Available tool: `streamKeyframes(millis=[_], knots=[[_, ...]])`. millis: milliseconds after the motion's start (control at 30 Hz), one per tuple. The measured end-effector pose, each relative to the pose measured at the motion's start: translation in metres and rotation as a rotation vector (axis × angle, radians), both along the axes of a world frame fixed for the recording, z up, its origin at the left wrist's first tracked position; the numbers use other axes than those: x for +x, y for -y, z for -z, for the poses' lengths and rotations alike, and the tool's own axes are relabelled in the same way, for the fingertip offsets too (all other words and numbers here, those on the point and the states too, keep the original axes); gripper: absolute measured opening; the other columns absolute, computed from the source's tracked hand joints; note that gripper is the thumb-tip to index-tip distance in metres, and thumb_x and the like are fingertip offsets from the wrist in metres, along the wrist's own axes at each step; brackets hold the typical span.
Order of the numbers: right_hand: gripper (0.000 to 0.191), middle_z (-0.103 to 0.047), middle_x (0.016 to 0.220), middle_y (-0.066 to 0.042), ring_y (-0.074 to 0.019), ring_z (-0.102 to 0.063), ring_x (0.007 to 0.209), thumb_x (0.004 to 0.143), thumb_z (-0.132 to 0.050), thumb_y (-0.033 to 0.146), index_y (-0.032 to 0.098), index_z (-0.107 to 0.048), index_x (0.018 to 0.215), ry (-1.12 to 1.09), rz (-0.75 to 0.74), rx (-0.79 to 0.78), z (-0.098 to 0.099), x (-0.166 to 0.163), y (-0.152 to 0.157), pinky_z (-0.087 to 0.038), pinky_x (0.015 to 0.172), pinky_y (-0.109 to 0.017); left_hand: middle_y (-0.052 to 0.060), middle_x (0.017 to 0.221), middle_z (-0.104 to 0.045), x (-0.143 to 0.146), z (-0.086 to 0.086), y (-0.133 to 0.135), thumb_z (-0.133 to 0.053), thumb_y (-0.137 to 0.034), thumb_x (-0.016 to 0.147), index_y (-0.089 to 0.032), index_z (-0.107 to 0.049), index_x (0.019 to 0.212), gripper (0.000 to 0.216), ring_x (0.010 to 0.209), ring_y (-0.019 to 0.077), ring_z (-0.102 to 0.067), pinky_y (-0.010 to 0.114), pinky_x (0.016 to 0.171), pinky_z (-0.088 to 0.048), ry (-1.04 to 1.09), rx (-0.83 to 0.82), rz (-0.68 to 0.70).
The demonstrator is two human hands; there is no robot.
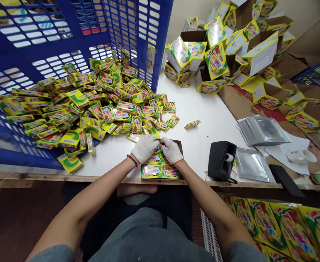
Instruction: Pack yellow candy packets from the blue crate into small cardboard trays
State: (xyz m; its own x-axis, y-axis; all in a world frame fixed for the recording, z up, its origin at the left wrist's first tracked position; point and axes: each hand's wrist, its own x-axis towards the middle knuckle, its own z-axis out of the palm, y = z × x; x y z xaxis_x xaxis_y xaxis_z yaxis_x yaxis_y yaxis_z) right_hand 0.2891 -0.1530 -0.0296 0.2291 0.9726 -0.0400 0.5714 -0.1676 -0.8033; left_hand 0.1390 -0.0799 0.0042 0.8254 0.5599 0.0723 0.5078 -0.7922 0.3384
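Both my hands wear white knit gloves and meet over an open display box point(180, 146) at the table's front edge. Small yellow-green candy packs point(152, 170) lie in rows inside it. My left hand point(145, 148) is over the box's left side, fingers bent inward. From the right, my right hand point(171, 150) has its fingers curled at the box's far part. The fingertips of both hands close on something at the far row, mostly hidden by the gloves. A big heap of the same packs point(116, 114) spreads just beyond my left hand.
A blue plastic crate point(164, 43) lies tipped behind the heap. One loose pack point(192, 124) lies right of it. At right are a black tape dispenser point(221, 160), clear plastic lids point(254, 165), a black phone-like slab point(285, 179) and piled empty display boxes point(217, 62). Filled boxes point(291, 225) sit below.
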Motion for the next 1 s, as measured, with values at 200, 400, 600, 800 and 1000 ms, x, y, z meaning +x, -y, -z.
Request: streamKeyframes(millis=[200, 400, 600, 800, 1000], knots=[[0.018, -0.068, 0.095, -0.006, -0.0196, -0.059, 0.089, 0.087, -0.048, 0.019, 0.02, -0.065, 0.095, 0.278, -0.079, -0.083, 0.002, -0.003, 0.001, -0.045, 0.083, -0.028, 0.018, 0.099, -0.065, -0.008, -0.001, 0.029, -0.049, -0.011, 0.09, -0.011, -0.069, 0.091, 0.02, 0.098, 0.0273, -0.058, 0.041, 0.087, -0.044, -0.169, -0.032, -0.022], [0.026, -0.067, 0.093, -0.005, -0.0187, -0.058, 0.09, 0.082, -0.046, 0.012, 0.019, -0.068, 0.094, 0.367, -0.202, 0.008, -0.013, 0.039, -0.018, -0.046, 0.086, -0.028, 0.022, 0.104, -0.065, 0.004, -0.013, 0.039, -0.047, -0.012, 0.09, -0.008, -0.068, 0.103, 0.025, 0.098, 0.0299, -0.062, 0.042, 0.085, -0.048, -0.264, -0.079, -0.1], [0.052, -0.054, 0.131, -0.013, -0.0232, -0.06, 0.103, 0.081, -0.048, 0.008, 0.023, -0.058, 0.13, 0.641, -0.021, -0.206, -0.014, 0.104, -0.087, -0.048, 0.089, -0.034, 0.025, 0.152, -0.038, 0.007, 0.002, 0.067, -0.062, -0.045, 0.086, -0.01, -0.046, 0.145, 0.071, 0.14, 0.0452, -0.034, 0.058, 0.113, -0.026, -0.352, -0.036, -0.192], [0.052, -0.047, 0.137, -0.015, -0.025, -0.061, 0.107, 0.085, -0.055, 0.016, 0.027, -0.055, 0.136, 0.699, -0.204, -0.435, 0.003, 0.115, -0.126, -0.047, 0.094, -0.037, 0.014, 0.159, -0.034, 0.003, 0.011, 0.072, -0.057, -0.053, 0.088, -0.023, -0.043, 0.149, 0.069, 0.144, 0.0475, -0.025, 0.065, 0.112, -0.024, -0.34, -0.036, -0.141], [0.033, -0.048, 0.134, -0.019, -0.0268, -0.062, 0.106, 0.089, -0.055, 0.029, 0.017, -0.063, 0.118, 0.68, 0.013, -0.451, 0.014, 0.119, -0.101, -0.049, 0.09, -0.04, 0.019, 0.153, -0.041, 0.015, 0.002, 0.07, -0.063, -0.047, 0.084, -0.015, -0.053, 0.14, 0.065, 0.138, 0.0478, -0.033, 0.069, 0.107, -0.027, -0.357, 0.013, -0.143]])
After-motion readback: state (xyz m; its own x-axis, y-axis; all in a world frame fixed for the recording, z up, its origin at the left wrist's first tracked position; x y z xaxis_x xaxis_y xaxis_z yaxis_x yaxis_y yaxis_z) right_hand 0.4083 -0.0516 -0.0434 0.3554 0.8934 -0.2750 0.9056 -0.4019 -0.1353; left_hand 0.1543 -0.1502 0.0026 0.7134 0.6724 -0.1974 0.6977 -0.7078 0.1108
